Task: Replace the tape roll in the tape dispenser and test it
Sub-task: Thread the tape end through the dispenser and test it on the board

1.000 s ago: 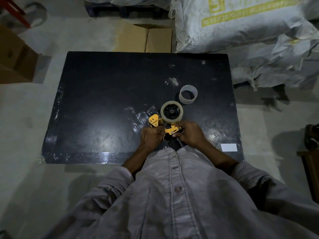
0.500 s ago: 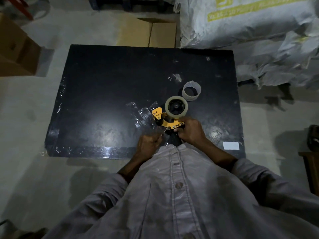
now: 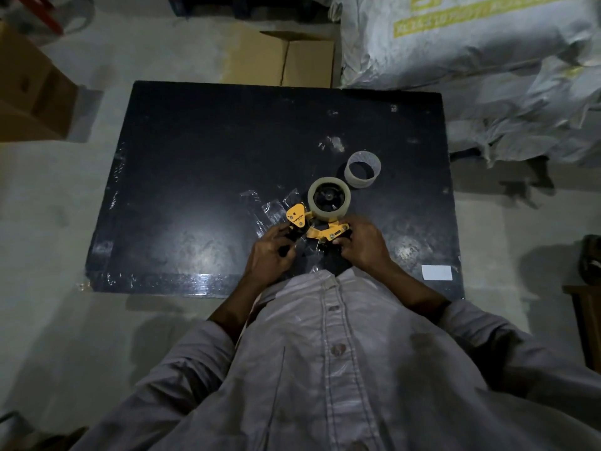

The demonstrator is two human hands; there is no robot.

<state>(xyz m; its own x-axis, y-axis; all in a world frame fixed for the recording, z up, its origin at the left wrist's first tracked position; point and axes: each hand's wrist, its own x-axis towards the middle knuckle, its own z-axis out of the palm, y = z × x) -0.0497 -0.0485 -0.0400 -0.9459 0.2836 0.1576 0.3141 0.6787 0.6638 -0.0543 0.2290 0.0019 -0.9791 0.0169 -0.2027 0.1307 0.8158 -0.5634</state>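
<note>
A yellow and black tape dispenser (image 3: 320,229) is held over the near edge of the black table (image 3: 195,190). A clear tape roll (image 3: 328,199) sits on its hub, on the far side. My right hand (image 3: 364,247) grips the dispenser's right end. My left hand (image 3: 271,255) is closed around its left, front end below the yellow flap; what the fingers pinch there is hidden. An empty whitish tape core (image 3: 362,169) stands on the table just beyond the roll, to the right.
Crumpled clear tape scraps (image 3: 273,206) lie left of the dispenser. A white label (image 3: 436,272) is stuck near the table's right front corner. Cardboard boxes (image 3: 283,58) sit behind the table and at far left; white sacks (image 3: 471,43) pile at right.
My left hand, which had dropped back toward my body half a second ago, has returned to the dispenser's front end. The right hand has kept its grip.
</note>
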